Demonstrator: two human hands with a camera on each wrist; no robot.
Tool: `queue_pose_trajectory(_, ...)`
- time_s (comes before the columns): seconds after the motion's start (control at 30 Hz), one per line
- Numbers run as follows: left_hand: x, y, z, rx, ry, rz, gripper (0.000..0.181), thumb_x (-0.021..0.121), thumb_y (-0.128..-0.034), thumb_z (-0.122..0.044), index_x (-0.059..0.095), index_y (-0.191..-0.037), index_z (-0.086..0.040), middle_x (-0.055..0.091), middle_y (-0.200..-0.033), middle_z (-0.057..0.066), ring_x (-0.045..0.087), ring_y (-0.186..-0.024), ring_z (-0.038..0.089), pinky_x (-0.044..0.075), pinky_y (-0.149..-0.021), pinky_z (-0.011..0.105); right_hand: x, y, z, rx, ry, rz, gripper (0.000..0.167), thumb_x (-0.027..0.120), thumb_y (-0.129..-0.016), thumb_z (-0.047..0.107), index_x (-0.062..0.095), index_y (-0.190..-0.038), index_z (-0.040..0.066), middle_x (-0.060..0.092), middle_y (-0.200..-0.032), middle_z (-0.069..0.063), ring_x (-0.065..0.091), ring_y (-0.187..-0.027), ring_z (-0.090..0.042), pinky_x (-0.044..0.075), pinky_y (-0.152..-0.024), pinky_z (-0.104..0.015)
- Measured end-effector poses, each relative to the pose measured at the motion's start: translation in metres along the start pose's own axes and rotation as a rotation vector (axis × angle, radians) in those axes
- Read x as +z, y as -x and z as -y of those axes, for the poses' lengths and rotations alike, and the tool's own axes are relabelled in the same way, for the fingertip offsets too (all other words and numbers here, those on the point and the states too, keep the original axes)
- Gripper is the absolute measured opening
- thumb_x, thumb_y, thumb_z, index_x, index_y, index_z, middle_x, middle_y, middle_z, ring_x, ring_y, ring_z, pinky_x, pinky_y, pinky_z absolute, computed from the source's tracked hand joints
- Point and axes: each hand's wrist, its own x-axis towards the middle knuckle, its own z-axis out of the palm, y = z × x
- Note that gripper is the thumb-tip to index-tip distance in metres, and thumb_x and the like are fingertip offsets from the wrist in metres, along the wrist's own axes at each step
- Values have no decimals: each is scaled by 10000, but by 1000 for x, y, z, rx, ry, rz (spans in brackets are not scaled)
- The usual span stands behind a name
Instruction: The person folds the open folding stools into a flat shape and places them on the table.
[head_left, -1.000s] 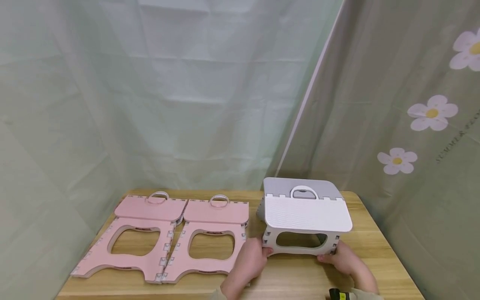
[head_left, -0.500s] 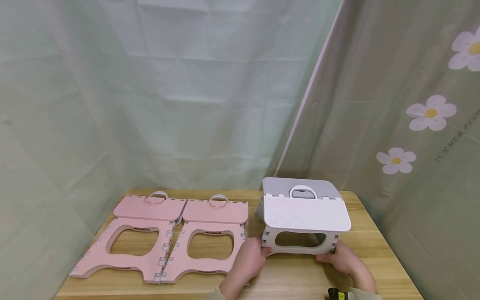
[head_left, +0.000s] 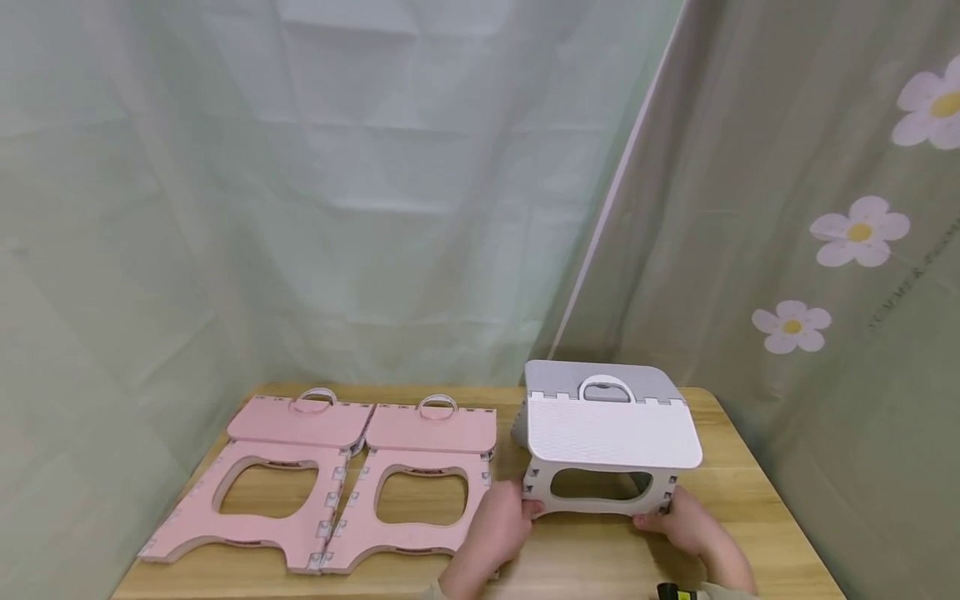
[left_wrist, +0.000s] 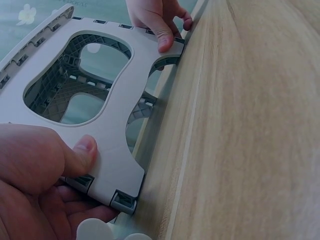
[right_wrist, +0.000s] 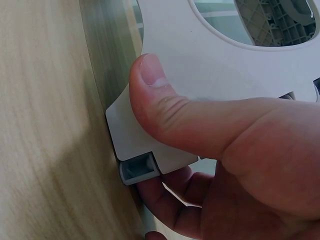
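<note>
A white and grey folding stool (head_left: 611, 429) stands unfolded at the right of the wooden table, its carry handle (head_left: 606, 385) raised on top. My left hand (head_left: 501, 521) grips the lower left leg; in the left wrist view the thumb (left_wrist: 86, 150) lies on the front panel and the fingers curl behind the edge. At the opposite leg, my right hand (head_left: 686, 521) holds the lower corner. The right wrist view has that thumb (right_wrist: 152, 75) pressed flat on the white panel, with fingers bent round behind it.
Two pink folding stools (head_left: 300, 421) (head_left: 431, 429) lie folded flat side by side on the left of the wooden table (head_left: 585, 562). A pale green curtain (head_left: 405, 208) hangs behind, and a flowered curtain (head_left: 862, 400) runs along the right side.
Both hands keep their hold on the white and grey stool, which stays in place. The head view has shifted very slightly.
</note>
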Motion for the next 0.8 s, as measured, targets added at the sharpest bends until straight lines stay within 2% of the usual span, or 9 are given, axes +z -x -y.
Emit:
queue_pose_trajectory(0.27, 0, -1, 1, -2, -7, 5, 150, 816, -938, -181, 690, -901, -107, 719, -799, 36, 558, -636, 96, 510, -593, 342, -1, -1, 0, 6, -5, 10, 616, 889, -854, 80, 573, -1348, -108, 690, -1274, -225, 601, -1231, -401, 401, -1087, -662)
queue_pose_trajectory(0.5, -1, -1, 0, -21, 6, 3, 167, 825, -933, -182, 703, -902, -73, 713, -788, 46, 566, -635, 103, 506, -582, 345, -1, -1, 2, 0, 12, 1, 564, 906, -841, 111, 633, -1302, -67, 715, -1223, -157, 622, -1140, -303, 450, -1049, -575)
queue_pose_trajectory(0.8, 1, -1, 1, -20, 18, 12, 155, 815, -940, -162, 697, -892, -74, 708, -783, 41, 530, -608, 91, 486, -564, 325, -1, -1, -1, -6, 3, 2, 556, 908, -837, 106, 639, -1292, -67, 721, -1218, -149, 619, -1150, -296, 447, -1053, -563)
